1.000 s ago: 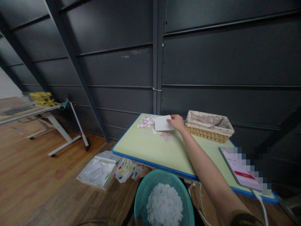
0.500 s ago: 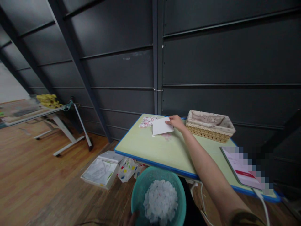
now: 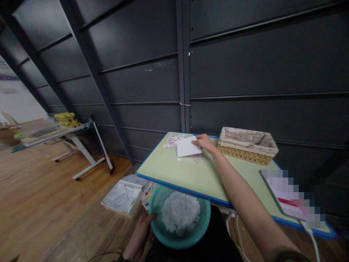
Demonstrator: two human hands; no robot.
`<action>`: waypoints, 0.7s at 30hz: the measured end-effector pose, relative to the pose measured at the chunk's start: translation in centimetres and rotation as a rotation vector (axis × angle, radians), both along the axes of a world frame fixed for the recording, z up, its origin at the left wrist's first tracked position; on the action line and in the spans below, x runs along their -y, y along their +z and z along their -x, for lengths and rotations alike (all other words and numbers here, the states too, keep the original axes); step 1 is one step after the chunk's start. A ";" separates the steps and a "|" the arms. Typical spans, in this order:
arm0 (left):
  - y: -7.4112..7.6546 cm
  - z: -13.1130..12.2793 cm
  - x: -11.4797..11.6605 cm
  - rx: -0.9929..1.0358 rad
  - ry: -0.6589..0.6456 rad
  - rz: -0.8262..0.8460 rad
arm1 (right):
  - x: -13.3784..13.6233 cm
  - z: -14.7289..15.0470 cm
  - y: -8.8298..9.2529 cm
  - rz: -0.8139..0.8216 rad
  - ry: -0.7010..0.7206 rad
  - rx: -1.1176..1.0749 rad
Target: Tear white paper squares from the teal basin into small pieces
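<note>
My right hand reaches across the table and is closed on the edge of a white card. Beside the card's far left side lies a small heap of pink-and-white paper scraps; the card covers part of it. My left hand grips the left rim of a green plastic basin, its thumb over the rim. White paper scraps are piled in the basin, which sits under the table's front edge, close to my body.
A fabric-lined wicker basket stands at the table's back right, with a tablet and its white cable nearer me. On the floor lies an open white box. Another table stands at left. A dark panelled wall rises behind.
The basin has moved up and toward the table's edge, and my left hand has come further into view on its rim. My right hand and the card stay in nearly the same place.
</note>
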State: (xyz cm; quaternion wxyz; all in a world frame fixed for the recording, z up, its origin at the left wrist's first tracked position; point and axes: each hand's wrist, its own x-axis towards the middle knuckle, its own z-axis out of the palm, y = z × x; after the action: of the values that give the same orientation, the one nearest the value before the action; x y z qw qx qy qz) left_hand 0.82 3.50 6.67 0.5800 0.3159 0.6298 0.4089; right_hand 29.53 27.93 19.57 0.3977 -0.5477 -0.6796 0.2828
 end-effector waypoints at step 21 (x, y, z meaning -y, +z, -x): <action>4.7 -0.5 0.3 -0.014 0.033 -0.062 | 2.9 3.5 0.2 0.360 0.556 -0.020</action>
State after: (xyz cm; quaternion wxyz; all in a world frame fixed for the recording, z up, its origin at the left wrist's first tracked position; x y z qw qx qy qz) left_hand 1.29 3.16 11.41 0.5584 0.3263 0.6261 0.4356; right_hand 26.02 25.00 19.74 0.2089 -0.3999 -0.7382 0.5015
